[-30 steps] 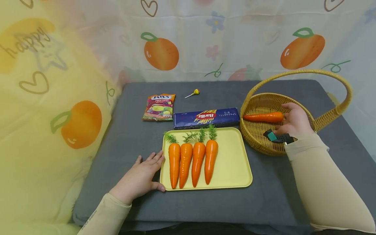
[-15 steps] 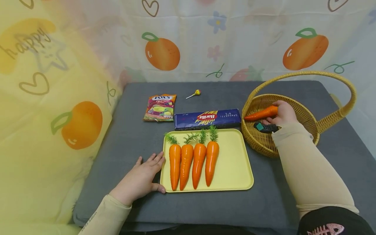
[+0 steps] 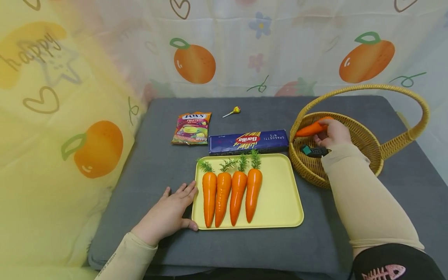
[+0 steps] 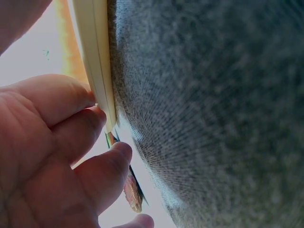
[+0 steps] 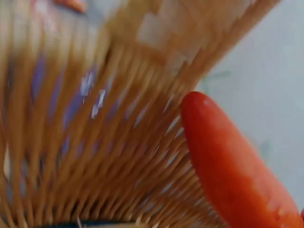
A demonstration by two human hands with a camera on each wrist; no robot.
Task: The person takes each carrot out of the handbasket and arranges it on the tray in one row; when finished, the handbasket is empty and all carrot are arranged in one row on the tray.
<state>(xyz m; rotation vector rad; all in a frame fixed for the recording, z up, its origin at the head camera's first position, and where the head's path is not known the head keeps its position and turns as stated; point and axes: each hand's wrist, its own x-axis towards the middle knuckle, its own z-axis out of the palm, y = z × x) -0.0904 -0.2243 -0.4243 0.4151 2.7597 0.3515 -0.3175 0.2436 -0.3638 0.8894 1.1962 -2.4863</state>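
Note:
In the head view, my right hand (image 3: 335, 133) is inside the wicker basket (image 3: 365, 130) at the right and grips an orange carrot (image 3: 308, 130). The carrot's tapered end points left toward the basket wall; its thick end is partly covered by my fingers. The right wrist view shows this carrot (image 5: 232, 161) against the woven side. My left hand (image 3: 168, 214) lies at the left edge of a yellow tray (image 3: 280, 186), fingers extended and touching its rim. On the tray, several carrots (image 3: 223, 194) with green tops lie side by side, tips toward me.
Behind the tray lies a blue spaghetti box (image 3: 227, 144), its right end close to the basket. Further back are a candy bag (image 3: 191, 128) and a lollipop (image 3: 235, 110). The basket's tall handle (image 3: 381, 88) arches over my right hand. Everything rests on a grey table (image 3: 168, 252).
My right hand has moved left inside the basket, and the carrot's thick end has come up and nearer the basket's left side. My left hand has stayed at the tray edge.

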